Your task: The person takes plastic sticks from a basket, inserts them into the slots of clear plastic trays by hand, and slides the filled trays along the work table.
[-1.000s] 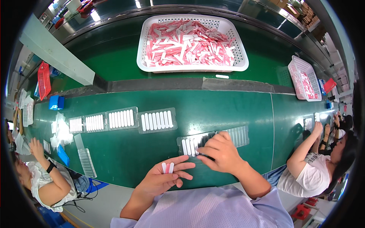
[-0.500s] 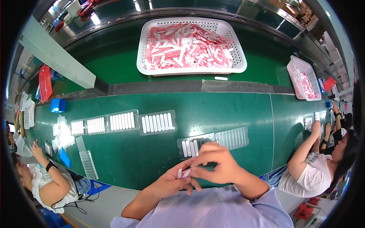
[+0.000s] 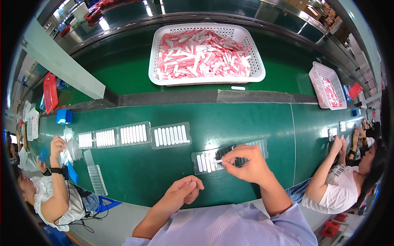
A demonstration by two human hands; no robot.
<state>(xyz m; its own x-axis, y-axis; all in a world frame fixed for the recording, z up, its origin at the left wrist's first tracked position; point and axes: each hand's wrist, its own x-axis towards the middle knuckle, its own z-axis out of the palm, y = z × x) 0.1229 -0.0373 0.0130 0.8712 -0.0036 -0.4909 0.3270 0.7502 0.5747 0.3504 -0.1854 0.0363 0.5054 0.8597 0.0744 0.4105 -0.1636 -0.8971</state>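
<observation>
My right hand pinches a small white strip between thumb and forefinger, over a clear ribbed tray. Several white strips with rounded ends lie side by side in the left part of that tray. An unfilled stretch of clear tray shows beyond my right hand, which hides part of it. My left hand is closed with curled fingers, near the table's front edge and apart from the tray. What it holds, if anything, is hidden inside the fingers.
A white basket heaped with pink and white strips stands at the back, with one loose strip before it. Filled clear trays line up at left. Co-workers sit on both sides. A pale post rises at left.
My hands were together, with white strips between them. The right hand has moved up and right to the tray with a strip; the left has drawn back left and its fingers have curled.
</observation>
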